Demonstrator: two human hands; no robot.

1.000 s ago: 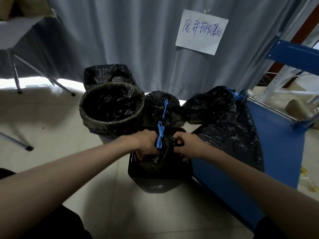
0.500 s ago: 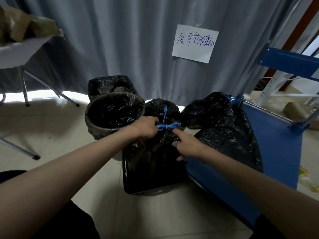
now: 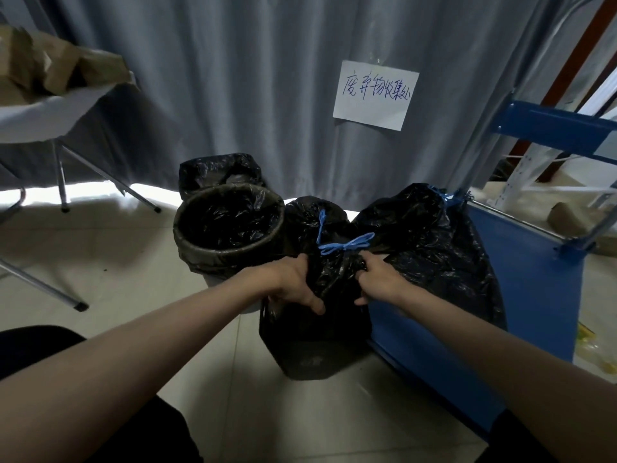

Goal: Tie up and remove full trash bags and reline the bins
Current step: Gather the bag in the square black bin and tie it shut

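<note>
A full black trash bag (image 3: 334,279), tied at the neck with a blue drawstring bow (image 3: 347,243), stands raised out of a black square bin (image 3: 314,349). My left hand (image 3: 290,285) grips the bag's left side just under the knot. My right hand (image 3: 377,280) grips its right side at the same height. To the left stands a round bin (image 3: 230,255) lined with an open black bag. Behind lie two more tied black bags, a small one (image 3: 317,215) and a large one (image 3: 434,248).
A blue metal cart (image 3: 521,279) stands right of the bins, touching the large bag. A grey curtain with a paper sign (image 3: 375,95) hangs behind. A folding table (image 3: 50,111) with brown paper stands at the left, its legs on the tiled floor. Another lined bin (image 3: 217,168) sits at the back.
Both hands have let go of the blue drawstring and moved down onto the bag's neck. The bag has risen out of the square bin.
</note>
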